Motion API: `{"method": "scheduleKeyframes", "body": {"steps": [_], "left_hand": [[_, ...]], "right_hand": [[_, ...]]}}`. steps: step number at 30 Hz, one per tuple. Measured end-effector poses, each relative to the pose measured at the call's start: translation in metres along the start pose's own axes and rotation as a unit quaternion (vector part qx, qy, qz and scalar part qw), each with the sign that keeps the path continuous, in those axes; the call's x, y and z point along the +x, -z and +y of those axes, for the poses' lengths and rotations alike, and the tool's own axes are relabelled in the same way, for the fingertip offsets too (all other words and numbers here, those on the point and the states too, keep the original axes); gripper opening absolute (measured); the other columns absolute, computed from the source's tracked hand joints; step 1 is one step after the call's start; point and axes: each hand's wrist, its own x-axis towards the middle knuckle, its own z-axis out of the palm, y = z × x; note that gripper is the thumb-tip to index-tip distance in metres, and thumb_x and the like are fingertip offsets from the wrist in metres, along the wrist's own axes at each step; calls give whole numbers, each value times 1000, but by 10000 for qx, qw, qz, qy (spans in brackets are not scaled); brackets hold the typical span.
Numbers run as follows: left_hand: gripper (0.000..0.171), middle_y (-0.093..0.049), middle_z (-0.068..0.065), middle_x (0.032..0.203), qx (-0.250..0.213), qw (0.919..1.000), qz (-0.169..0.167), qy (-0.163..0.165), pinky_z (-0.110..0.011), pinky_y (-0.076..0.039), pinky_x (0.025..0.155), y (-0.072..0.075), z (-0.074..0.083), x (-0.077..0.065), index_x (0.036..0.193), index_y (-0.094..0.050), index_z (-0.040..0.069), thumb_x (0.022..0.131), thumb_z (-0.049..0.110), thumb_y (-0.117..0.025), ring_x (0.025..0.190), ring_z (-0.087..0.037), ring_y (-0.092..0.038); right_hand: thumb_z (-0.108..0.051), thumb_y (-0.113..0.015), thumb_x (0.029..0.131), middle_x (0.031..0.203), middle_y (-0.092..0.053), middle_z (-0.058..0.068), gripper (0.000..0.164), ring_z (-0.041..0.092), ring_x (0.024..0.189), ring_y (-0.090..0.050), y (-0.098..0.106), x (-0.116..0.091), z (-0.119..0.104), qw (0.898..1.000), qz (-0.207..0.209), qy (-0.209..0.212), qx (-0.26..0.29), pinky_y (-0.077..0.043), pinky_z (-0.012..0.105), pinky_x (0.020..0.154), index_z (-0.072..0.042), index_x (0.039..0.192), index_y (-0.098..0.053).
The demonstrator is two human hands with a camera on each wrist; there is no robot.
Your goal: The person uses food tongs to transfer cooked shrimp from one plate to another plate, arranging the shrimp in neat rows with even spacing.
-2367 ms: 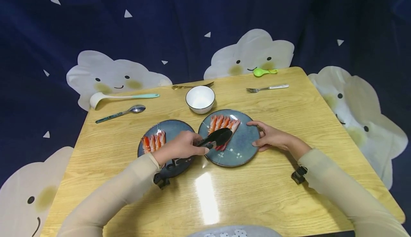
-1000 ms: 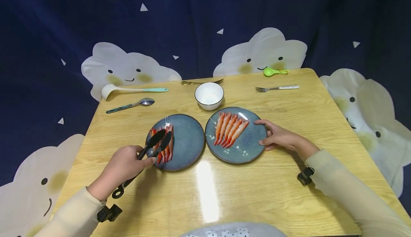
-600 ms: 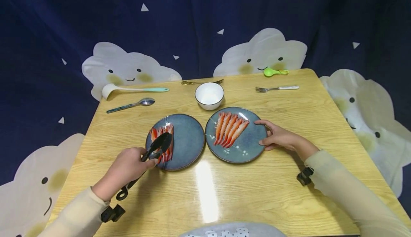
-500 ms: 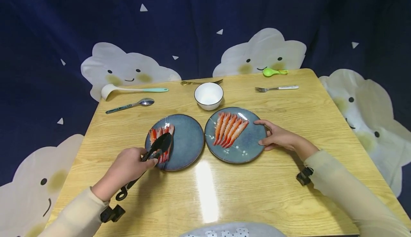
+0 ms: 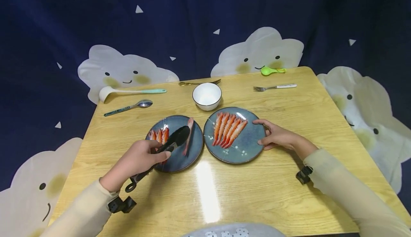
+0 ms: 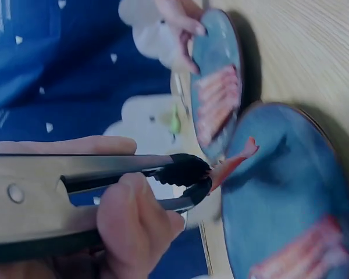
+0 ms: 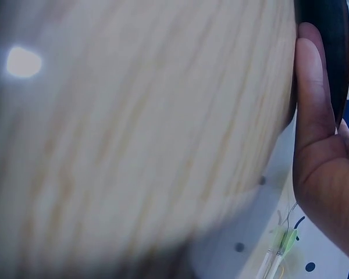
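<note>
My left hand [image 5: 136, 162] grips black-tipped tongs [image 5: 176, 137] above the left blue plate [image 5: 192, 156]. In the left wrist view the tong tips pinch one shrimp [image 6: 235, 161], held clear of the plate with its shadow below. Several other shrimp [image 5: 159, 135] lie at that plate's left side, partly hidden by hand and tongs. My right hand [image 5: 277, 137] holds the right rim of the second blue plate [image 5: 252, 137], thumb and fingers at its edge. On this plate several red-and-white shrimp [image 5: 228, 130] lie side by side in a fan.
Behind the plates stands a white bowl [image 5: 207, 95], with a gold fork [image 5: 196, 83] behind it. A ladle [image 5: 131, 91] and a spoon [image 5: 128, 107] lie back left. A white-handled fork [image 5: 276, 87] and a green spoon [image 5: 272, 70] lie back right.
The tongs came back from the right plate to the left one, took hold of a shrimp there and carried it up and rightward. My right hand keeps its hold on the right plate.
</note>
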Motion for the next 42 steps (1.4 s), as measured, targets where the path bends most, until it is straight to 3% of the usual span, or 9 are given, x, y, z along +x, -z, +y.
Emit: {"method": "scheduleKeyframes", "body": {"steps": [3,7,13,17,25,29,34,37,42], "left_hand": [[35,-52,2,59,45,9988,-142,-459,-29,-39,50,-8,16,14,94,-63,14,77,45,-61,53,-13,-47],[25,-51,3,52,0,9938,-428,-1025,-28,-39,45,-23,40,30,85,-63,17,78,41,-61,44,-11,-46],[33,-49,6,50,147,9819,-965,-1625,-25,-38,49,-46,67,52,93,-63,13,80,42,-58,42,-6,-40],[33,-38,5,43,170,9766,-1301,-1704,-24,-32,45,-59,69,63,83,-61,10,80,43,-58,38,-7,-33],[28,-57,-8,55,-323,9790,-1582,-1242,-30,-44,47,-57,50,83,97,-62,16,80,39,-59,39,-15,-50],[26,-54,-4,54,-115,9794,-1430,-1423,-28,-40,44,-55,49,86,91,-62,20,79,43,-59,39,-11,-45],[25,-49,4,53,298,9788,-854,-1838,-25,-33,44,-58,54,83,87,-60,19,79,42,-60,43,-9,-39],[22,-50,6,61,511,9735,-638,-2137,-25,-34,46,-59,59,80,84,-59,21,79,42,-60,49,-8,-42],[24,-57,8,80,912,9578,-629,-2653,-25,-41,57,-64,65,74,86,-61,20,78,43,-60,67,-6,-50]], "right_hand": [[-7,-69,74,68,-39,11,83,30,67,-56,-2,0,-2,10000,-47,12,10,-48,43,64,-25,137,-17],[-6,-68,75,66,-36,8,83,27,64,-56,-8,3,-2,9998,-213,27,38,-48,44,64,-24,137,-16],[-4,-68,74,64,-38,7,82,22,61,-56,-13,5,1,9994,-289,0,213,-48,44,62,-26,136,-19],[-4,-68,74,60,-38,4,83,20,59,-54,-13,5,3,9991,-366,-1,214,-48,44,62,-27,137,-18],[-7,-69,73,57,-32,2,84,20,55,-53,-8,2,2,9995,-314,-3,102,-48,45,62,-30,136,-18],[-6,-69,73,58,-33,3,84,22,57,-54,-4,1,1,9995,-292,13,97,-47,45,62,-29,136,-17],[-7,-68,74,59,-38,6,84,25,59,-56,-1,-1,-1,9995,-296,74,87,-47,45,62,-28,137,-16],[-7,-68,74,60,-40,7,84,26,60,-56,0,-2,-1,9995,-281,76,111,-47,45,63,-28,137,-16],[-7,-68,74,61,-43,7,84,24,60,-57,3,-2,0,9996,-207,21,213,-48,44,63,-29,137,-17]]}}
